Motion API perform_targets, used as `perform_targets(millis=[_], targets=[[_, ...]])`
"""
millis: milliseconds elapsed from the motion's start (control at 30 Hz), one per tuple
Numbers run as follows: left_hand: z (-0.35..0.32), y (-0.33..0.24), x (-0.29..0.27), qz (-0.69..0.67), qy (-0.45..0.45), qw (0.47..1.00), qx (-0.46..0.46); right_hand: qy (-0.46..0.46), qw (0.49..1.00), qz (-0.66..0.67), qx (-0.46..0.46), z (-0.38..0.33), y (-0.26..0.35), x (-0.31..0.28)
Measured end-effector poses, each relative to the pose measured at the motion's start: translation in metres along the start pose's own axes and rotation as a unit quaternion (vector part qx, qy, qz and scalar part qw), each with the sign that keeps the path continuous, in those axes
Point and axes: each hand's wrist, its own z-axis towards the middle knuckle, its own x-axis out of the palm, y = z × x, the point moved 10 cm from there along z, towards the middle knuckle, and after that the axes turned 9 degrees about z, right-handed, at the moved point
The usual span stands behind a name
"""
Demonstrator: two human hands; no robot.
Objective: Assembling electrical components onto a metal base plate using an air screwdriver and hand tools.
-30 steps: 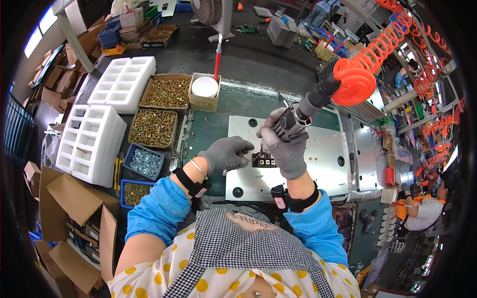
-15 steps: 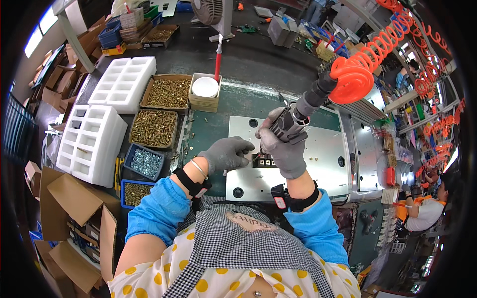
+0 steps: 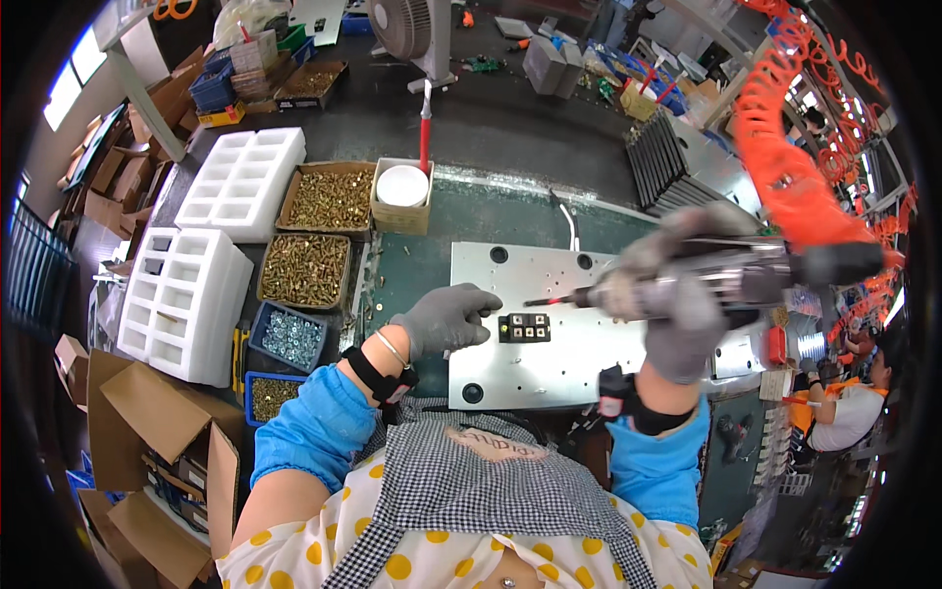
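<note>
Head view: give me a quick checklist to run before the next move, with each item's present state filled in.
1. Driver in hand: ok; the right hand grips the power driver, both motion-blurred.
2. Black block resting on the metal plate: ok.
3. Driver bit clear of the block: cannot tell; its tip shows just past the far edge, height unclear.
4. Left hand clear of the block: cannot tell; fingertips are very close to its left side.
5. Fasteners seated in the block: cannot tell; too small.
6. Blue bin of silver parts stocked: ok.
</note>
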Motion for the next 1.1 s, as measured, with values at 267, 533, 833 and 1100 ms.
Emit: perform_targets(millis=[267, 533, 833, 1100], targets=[[-0.001, -0.021, 0.004, 0.121, -0.075, 0.988, 0.064, -0.166, 0.978, -0.081, -0.095, -0.035, 0.030, -0.042], [0.014, -0.015, -0.002, 0.161, -0.095, 0.982, 0.007, -0.203, 0.976, -0.054, -0.061, -0.057, 0.013, -0.067], [0.014, 0.018, -0.005, -0.141, -0.008, 0.988, -0.062, -0.331, 0.930, -0.117, -0.114, -0.089, 0.045, -0.112], [0.009, 0.017, -0.005, -0.131, 0.010, 0.987, -0.094, -0.437, 0.894, -0.104, 0.010, -0.105, 0.008, -0.138]])
